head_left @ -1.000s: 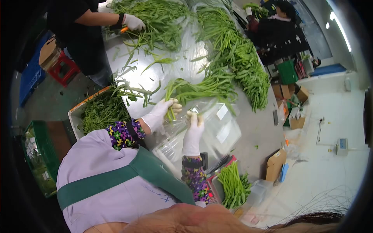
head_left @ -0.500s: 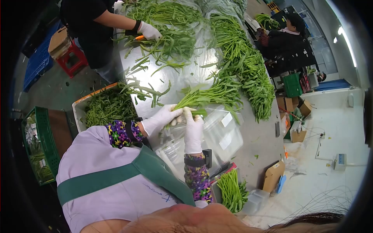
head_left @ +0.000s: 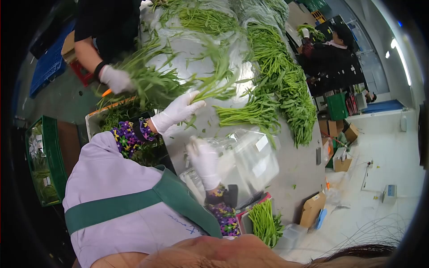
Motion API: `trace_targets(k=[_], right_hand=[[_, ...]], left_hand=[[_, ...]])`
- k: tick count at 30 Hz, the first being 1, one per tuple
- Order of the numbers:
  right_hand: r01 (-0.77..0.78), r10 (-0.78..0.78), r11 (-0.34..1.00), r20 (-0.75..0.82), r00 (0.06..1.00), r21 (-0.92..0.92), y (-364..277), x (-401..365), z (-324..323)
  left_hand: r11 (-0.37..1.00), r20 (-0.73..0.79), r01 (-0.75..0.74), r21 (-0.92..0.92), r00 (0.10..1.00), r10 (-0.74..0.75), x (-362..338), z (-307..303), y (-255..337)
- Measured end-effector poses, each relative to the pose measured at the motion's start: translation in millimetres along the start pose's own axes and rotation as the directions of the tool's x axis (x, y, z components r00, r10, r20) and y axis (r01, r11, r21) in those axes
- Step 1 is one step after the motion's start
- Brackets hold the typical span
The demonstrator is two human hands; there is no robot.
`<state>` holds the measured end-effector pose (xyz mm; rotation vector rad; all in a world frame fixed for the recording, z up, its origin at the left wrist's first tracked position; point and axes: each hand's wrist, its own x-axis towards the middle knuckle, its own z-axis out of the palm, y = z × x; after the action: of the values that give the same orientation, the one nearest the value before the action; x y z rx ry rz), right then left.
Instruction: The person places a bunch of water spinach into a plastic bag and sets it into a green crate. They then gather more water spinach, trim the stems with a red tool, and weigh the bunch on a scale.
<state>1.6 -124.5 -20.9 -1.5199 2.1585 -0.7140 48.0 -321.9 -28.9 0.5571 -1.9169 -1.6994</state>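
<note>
My left hand (head_left: 178, 110), in a white glove, is closed on the stem ends of some leafy greens (head_left: 216, 87) over the metal table. Blurred by motion, my white-gloved right hand (head_left: 203, 163) is over clear plastic packaging (head_left: 257, 156); its finger shape is unclear. A separate bunch of greens (head_left: 246, 114) lies above the packaging, beside a long pile of greens (head_left: 286, 76). To the left, a co-worker's gloved hand (head_left: 116, 79) is at a blurred mass of greens (head_left: 154, 82), with something orange at the fingers.
A bin of leaves (head_left: 94, 117) stands at the table's left edge, near a green crate (head_left: 56, 163). Cut stems (head_left: 264, 221) fill a container at the lower right. A cardboard box (head_left: 313, 209) sits nearby. Another person (head_left: 333, 58) is at the upper right.
The bunch both my hands held lies on the table. My left hand has moved up and left; my right hand has moved down and left. The co-worker's hand has moved left and down.
</note>
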Motion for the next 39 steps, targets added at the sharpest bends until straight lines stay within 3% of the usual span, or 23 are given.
trace_targets(k=[1,2,3,4,5,7,9,11,13,14,15,16,17,19,21,23,25,27,29,31,33,37,39], right_hand=[[0.025,-0.06,0.991,-0.261,0.963,-0.135,-2,-1,-16],[0.059,-0.191,0.942,-0.381,0.905,-0.332,-20,-2,-44],[0.047,-0.33,0.851,-0.463,0.823,-0.524,-38,-4,-70],[0.0,-0.3,0.85,-0.486,0.821,-0.526,-45,-8,-85],[-0.009,-0.335,0.787,-0.44,0.833,-0.617,-48,-14,-98],[-0.108,-0.299,0.702,-0.429,0.853,-0.704,-31,-36,-112],[-0.127,-0.09,0.809,-0.334,0.938,-0.574,-6,-74,-116],[-0.22,0.045,0.813,-0.32,0.947,-0.538,-4,-120,-127],[-0.222,0.189,0.967,-0.23,0.955,-0.127,-11,-164,-131],[-0.228,0.207,0.972,-0.269,0.94,-0.048,-22,-185,-139],[-0.248,0.226,0.968,-0.29,0.93,-0.044,-32,-208,-152],[-0.259,0.192,0.954,-0.349,0.917,-0.154,-36,-233,-157],[-0.276,0.163,0.927,-0.388,0.907,-0.256,-39,-258,-170],[-0.424,0.22,0.769,-0.424,0.878,-0.478,-50,-304,-199],[-0.564,0.291,0.479,-0.485,0.825,-0.673,-69,-338,-221],[-0.614,0.24,0.41,-0.57,0.786,-0.674,-48,-381,-220],[-0.662,0.196,0.352,-0.64,0.743,-0.662,-13,-415,-212],[-0.731,0.249,0.387,-0.7,0.67,-0.562,52,-445,-187],[-0.699,0.219,0.486,-0.702,0.678,-0.524,117,-458,-147],[-0.709,0.317,0.593,-0.7,0.64,-0.381,165,-455,-101],[-0.671,0.293,0.644,-0.692,0.66,-0.367,175,-459,-96],[-0.666,0.268,0.636,-0.696,0.666,-0.391,172,-456,-100],[-0.651,0.264,0.649,-0.687,0.678,-0.394,165,-457,-109]], left_hand=[[1.0,0.018,0.0,0.001,1.0,0.0,-3,0,-6],[0.963,0.169,-0.099,0.251,0.984,0.058,-7,-2,5],[0.856,0.333,-0.239,0.459,0.939,0.083,-11,1,14],[0.693,0.464,-0.47,0.546,0.859,0.217,-16,8,22],[0.696,0.513,-0.509,0.506,0.826,0.231,-22,17,34],[0.696,0.7,-0.659,0.286,0.64,0.318,-32,37,59],[0.737,0.758,-0.658,0.153,0.557,0.339,-37,51,72],[0.843,0.8,-0.522,0.129,0.557,0.223,-44,67,94],[0.803,0.854,-0.593,0.06,0.447,0.266,-52,87,112],[0.8,0.869,-0.599,0.034,0.413,0.272,-59,101,120],[0.766,0.914,-0.642,0.018,0.321,0.248,-67,118,127],[0.726,0.946,-0.687,0.009,0.241,0.216,-79,132,127],[0.73,0.95,-0.683,0.005,0.232,0.211,-88,152,139],[0.708,0.861,-0.671,-0.219,0.208,0.463,-108,207,161],[0.605,0.824,-0.758,-0.245,0.166,0.542,-122,265,169],[0.546,0.772,-0.789,-0.283,0.15,0.617,-143,320,167],[0.502,0.78,-0.842,-0.195,0.178,0.6,-161,370,157],[0.45,0.785,-0.887,-0.099,0.208,0.583,-173,412,123],[0.331,0.805,-0.942,0.049,0.234,0.546,-177,439,73],[0.359,0.81,-0.927,0.103,0.288,0.511,-181,434,54],[0.453,0.688,-0.867,0.206,0.458,0.563,-188,421,59],[0.701,0.581,-0.669,0.247,0.681,0.446,-195,360,73],[0.724,0.534,-0.623,0.297,0.736,0.415,-203,330,78]])
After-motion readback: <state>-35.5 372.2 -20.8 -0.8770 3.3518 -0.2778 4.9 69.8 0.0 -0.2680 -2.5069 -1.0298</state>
